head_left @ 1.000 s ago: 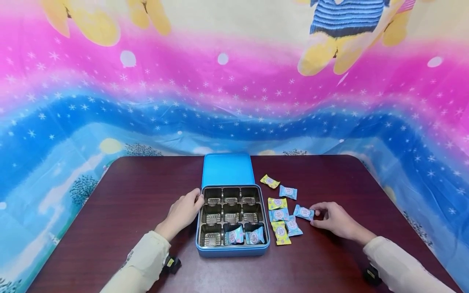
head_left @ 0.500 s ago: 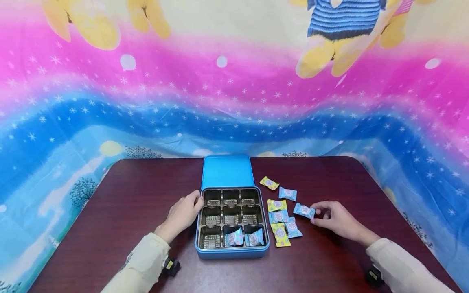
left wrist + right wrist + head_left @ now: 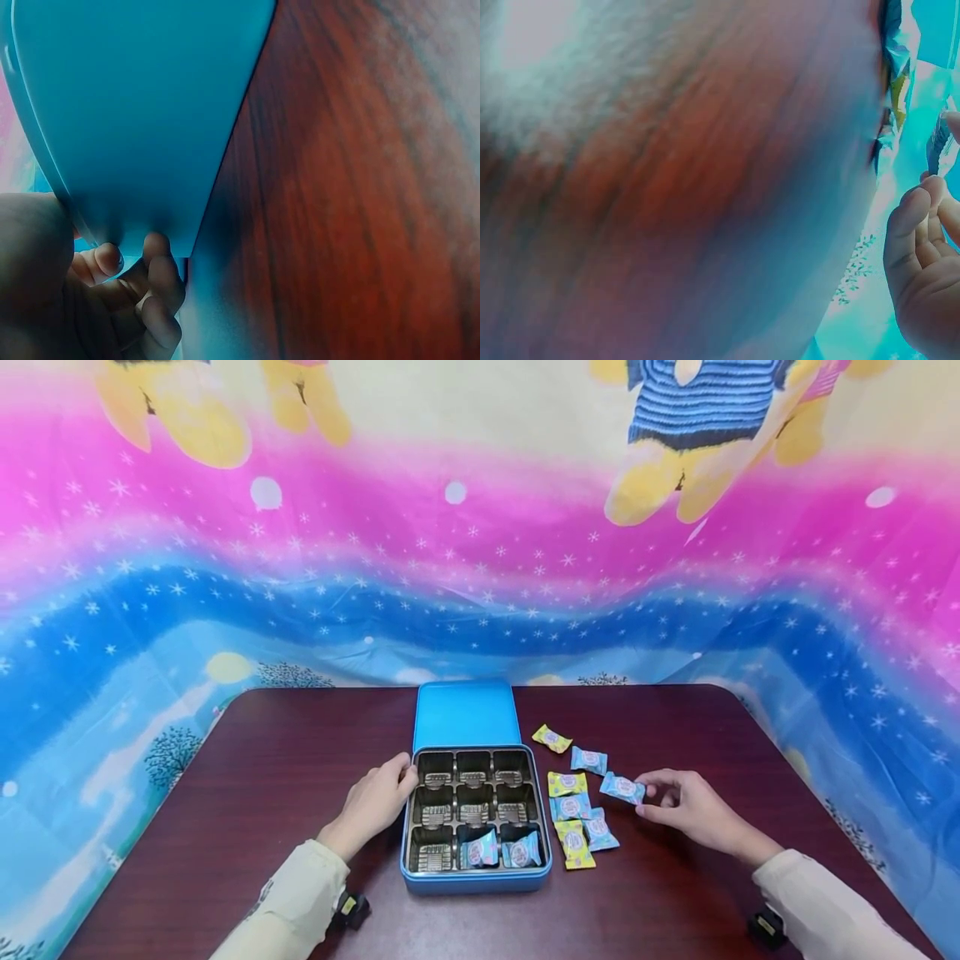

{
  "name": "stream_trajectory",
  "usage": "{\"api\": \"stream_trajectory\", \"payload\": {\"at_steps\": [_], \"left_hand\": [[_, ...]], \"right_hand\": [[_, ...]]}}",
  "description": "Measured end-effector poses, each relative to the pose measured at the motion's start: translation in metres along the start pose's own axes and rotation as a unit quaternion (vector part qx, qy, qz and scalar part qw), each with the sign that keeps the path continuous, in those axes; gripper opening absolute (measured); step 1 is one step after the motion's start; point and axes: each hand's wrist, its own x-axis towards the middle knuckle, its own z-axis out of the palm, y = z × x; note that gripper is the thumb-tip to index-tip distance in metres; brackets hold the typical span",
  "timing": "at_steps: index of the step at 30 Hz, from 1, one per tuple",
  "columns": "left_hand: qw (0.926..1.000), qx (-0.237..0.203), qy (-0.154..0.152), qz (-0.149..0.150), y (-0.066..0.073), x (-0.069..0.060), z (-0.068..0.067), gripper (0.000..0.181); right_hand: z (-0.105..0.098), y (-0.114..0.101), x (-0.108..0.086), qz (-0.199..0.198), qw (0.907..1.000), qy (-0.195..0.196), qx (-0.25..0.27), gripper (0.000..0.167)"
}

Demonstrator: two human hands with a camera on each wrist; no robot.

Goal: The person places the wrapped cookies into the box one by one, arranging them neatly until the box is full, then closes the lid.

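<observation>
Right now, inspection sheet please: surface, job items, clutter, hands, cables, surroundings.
Surface: dark red-brown table.
Job items: open blue tin, lid at its far side; two of its nine compartments, near row middle and right, hold one boxed blue packet each.
Loose items: three loose yellow packets and three loose blue packets, right of the tin.
Clutter: nothing seen.
Left hand: grips the tin's left side near the far corner.
Right hand: pinches another blue packet.
Cables: nothing seen.
Surroundings: pink-and-blue printed cloth behind the table.

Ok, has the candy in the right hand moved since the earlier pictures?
Yes, slightly: in the head view, the candy appears nearer the table's far edge.
</observation>
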Motion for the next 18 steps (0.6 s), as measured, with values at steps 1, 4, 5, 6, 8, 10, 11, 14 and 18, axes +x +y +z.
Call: {"api": "stream_trajectory", "payload": {"at_steps": [1, 4, 5, 6, 8, 10, 11, 14, 18], "left_hand": [[1.0, -0.001, 0.0, 0.0, 0.0, 0.0, 0.0, 0.025], [1.0, -0.002, 0.001, 0.0, 0.001, -0.001, -0.001, 0.025], [1.0, -0.002, 0.002, 0.0, 0.001, -0.001, -0.001, 0.025], [1.0, -0.003, 0.002, 0.0, 0.001, -0.001, -0.001, 0.025], [1.0, -0.003, 0.001, -0.001, 0.001, -0.001, -0.001, 0.026], [1.0, -0.003, 0.001, 0.0, 0.001, -0.001, -0.001, 0.025], [1.0, -0.003, 0.0, 0.0, 0.001, -0.001, -0.001, 0.025], [1.0, -0.004, 0.0, 0.0, 0.001, -0.001, -0.001, 0.025], [1.0, -0.005, 0.002, 0.001, 0.002, -0.001, -0.001, 0.024]], "right_hand": [[0.0, -0.001, 0.0, -0.001, 1.0, 0.0, 0.002, 0.032], [-0.001, -0.006, 0.001, -0.007, 0.9999, -0.002, 0.008, 0.032], [-0.001, -0.008, 0.001, -0.011, 0.9999, -0.003, 0.011, 0.032], [-0.001, -0.009, 0.001, -0.014, 0.9998, -0.004, 0.015, 0.033], [0.0, -0.012, 0.001, -0.022, 0.9996, -0.006, 0.016, 0.032], [0.001, -0.014, 0.001, -0.024, 0.9995, -0.005, 0.017, 0.031], [0.002, -0.016, 0.001, -0.024, 0.9996, -0.005, 0.017, 0.03], [0.003, -0.019, 0.001, -0.024, 0.9996, -0.006, 0.014, 0.029], [0.004, -0.023, 0.002, -0.027, 0.9995, -0.011, 0.009, 0.029]]}}
